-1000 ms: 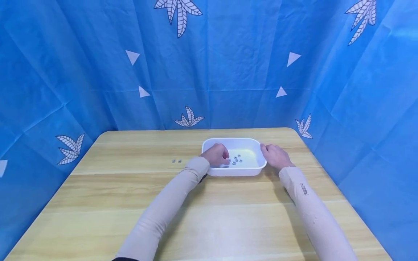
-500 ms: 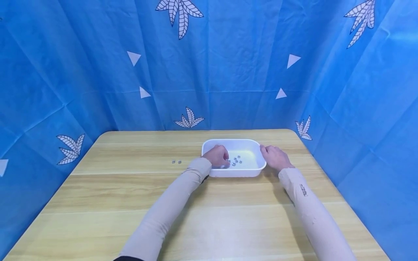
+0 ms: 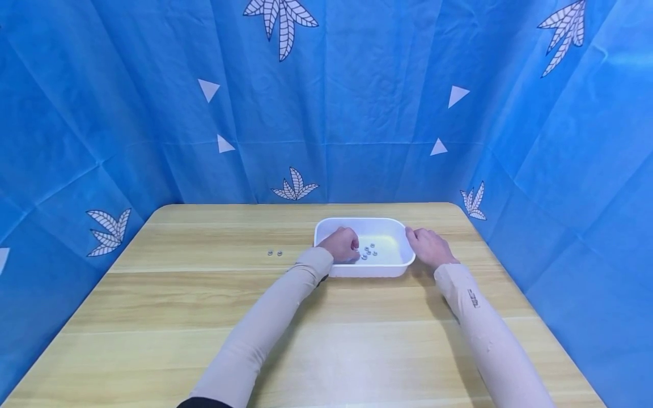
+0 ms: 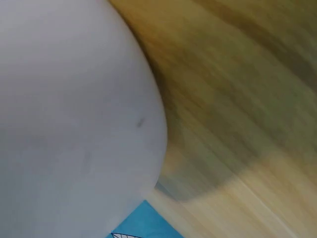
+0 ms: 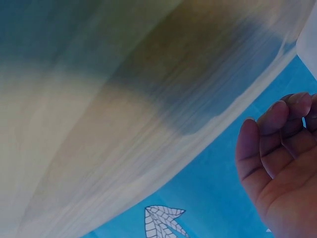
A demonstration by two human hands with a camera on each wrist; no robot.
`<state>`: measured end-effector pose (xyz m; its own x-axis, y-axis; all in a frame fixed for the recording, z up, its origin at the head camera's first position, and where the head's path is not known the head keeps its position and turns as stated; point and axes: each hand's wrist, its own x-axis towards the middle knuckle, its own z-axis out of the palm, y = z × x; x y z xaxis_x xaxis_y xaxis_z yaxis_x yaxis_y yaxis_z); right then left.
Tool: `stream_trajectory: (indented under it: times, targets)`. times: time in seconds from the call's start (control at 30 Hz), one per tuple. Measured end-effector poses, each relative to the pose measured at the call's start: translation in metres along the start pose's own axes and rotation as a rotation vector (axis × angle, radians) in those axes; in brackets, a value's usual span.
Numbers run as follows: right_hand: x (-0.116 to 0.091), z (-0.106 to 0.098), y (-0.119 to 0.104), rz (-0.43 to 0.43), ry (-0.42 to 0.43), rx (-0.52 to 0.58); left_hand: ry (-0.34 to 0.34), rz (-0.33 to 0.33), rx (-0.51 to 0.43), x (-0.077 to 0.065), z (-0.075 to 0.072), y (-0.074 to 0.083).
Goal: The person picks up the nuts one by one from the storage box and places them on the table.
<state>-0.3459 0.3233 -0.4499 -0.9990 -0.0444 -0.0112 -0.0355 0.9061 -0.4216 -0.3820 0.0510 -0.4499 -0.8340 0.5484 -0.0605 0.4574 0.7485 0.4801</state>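
Observation:
A white tray [image 3: 367, 271] stands toward the back of the table, and several small silvery metal nuts [image 3: 369, 253] lie on its floor. My left hand [image 3: 340, 243] reaches over the near left side into it, thumb and forefinger curled together at a nut at their tips, which they mostly hide. At the tray's right end my right hand [image 3: 430, 247] holds the rim, thumb on the edge. Its curled fingers [image 5: 247, 148] show in the right wrist view, below the tray's corner. The left wrist view shows the tray's outer wall [image 4: 74, 114], with the left hand out of sight.
Two more nuts [image 3: 275, 253] lie side by side on the wooden table [image 3: 204, 306], left of the tray. A blue patterned curtain [image 3: 377, 113] hangs along the back and both sides of the table.
The left thumb and forefinger have closed in a little at the nut inside the tray. The right hand and the tray stay in place; the head view shifts slightly.

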Motion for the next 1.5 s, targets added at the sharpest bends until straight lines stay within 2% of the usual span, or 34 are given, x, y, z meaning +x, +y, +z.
stream_trajectory:
  times: [0.37, 0.67, 0.87, 1.07, 1.27, 1.43, 1.5]
  targets:
    - [0.002, 0.004, 0.003, -0.006, 0.013, -0.009, 0.003, 0.046, 0.076, -0.002, 0.004, 0.003]
    - [0.003, 0.007, 0.007, -0.011, 0.029, -0.02, -0.018, 0.169, 0.247, -0.004, 0.004, 0.01]
    - [0.0, 0.007, 0.007, -0.006, 0.007, -0.001, -0.03, 0.171, 0.343, -0.003, 0.006, 0.012]
    - [0.0, 0.007, 0.005, -0.013, 0.001, 0.001, -0.005, 0.13, 0.287, -0.002, 0.008, 0.003]
    - [0.001, 0.005, 0.004, -0.011, 0.013, 0.002, 0.057, 0.145, 0.241, -0.003, 0.003, -0.005]
    - [0.002, 0.004, 0.004, -0.011, 0.01, -0.002, 0.049, 0.107, 0.074, -0.004, -0.003, -0.004]
    - [0.002, 0.003, 0.005, -0.009, 0.01, -0.003, 0.038, 0.086, 0.041, -0.003, -0.006, -0.003]
